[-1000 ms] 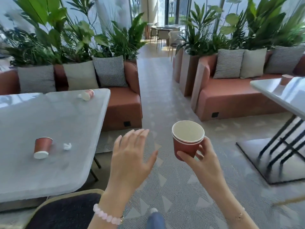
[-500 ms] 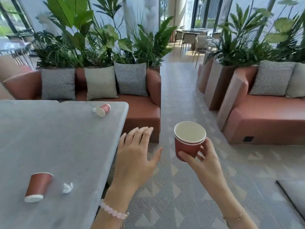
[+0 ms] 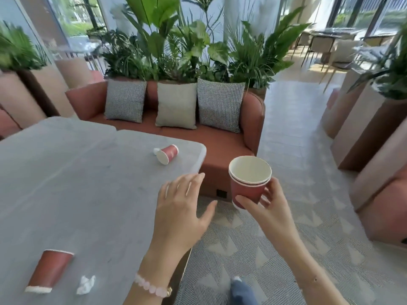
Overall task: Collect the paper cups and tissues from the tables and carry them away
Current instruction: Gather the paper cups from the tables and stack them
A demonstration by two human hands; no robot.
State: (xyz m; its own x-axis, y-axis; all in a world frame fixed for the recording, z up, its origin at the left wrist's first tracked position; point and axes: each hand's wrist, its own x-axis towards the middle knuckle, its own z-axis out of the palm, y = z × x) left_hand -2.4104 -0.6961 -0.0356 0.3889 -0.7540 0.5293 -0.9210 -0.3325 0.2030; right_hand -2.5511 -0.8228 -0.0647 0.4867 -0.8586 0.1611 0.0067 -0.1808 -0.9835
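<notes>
We are in the collecting step at the grey worktop [image 3: 66, 183]. Our right hand [image 3: 266, 208] grips a stack of cups [image 3: 250, 179] held upright over the carpet beside the worktop; two rims show, so we count two nested cups, and we cannot tell whether a third sits inside. Our left hand [image 3: 180, 212] is empty, fingers spread, palm down over the near right edge of the worktop. Two cups remain on the worktop: a far cup [image 3: 167, 153] lying on its side near the rounded corner, and a near cup [image 3: 49, 270] tipped over at the lower left. We count two tissues: a crumpled near tissue [image 3: 85, 284] just beside the near cup, and a small far tissue [image 3: 156, 150] touching the far cup. We judge that the next move calls for the free left hand to reach for one of the fallen cups, nest it into the stack, then gather the tissue beside it
</notes>
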